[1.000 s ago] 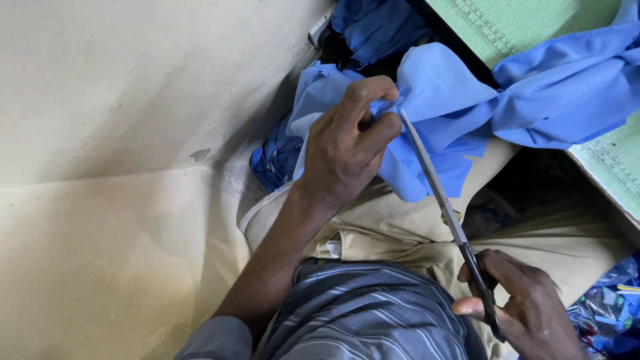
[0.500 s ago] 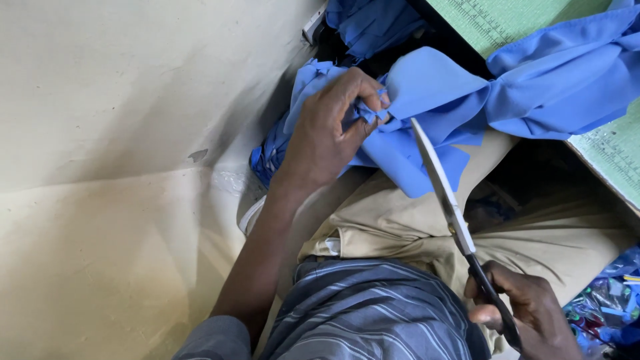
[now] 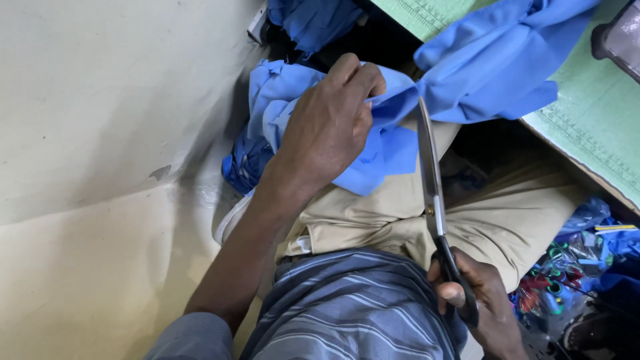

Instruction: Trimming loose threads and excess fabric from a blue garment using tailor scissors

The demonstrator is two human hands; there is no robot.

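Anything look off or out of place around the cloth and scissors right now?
Nothing looks damaged. The left hand grips bunched blue cloth that spills off the green mat onto the lap. The right hand holds long scissors, blades closed, tip at the cloth. Scraps clutter the floor at right.

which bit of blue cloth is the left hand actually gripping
The blue fabric over the lap, pinched by the left hand, not the heap at the top.

Cream plastered wall (image 3: 100, 100) fills left; green gridded cutting mat (image 3: 593, 127) on brown-edged table far right.
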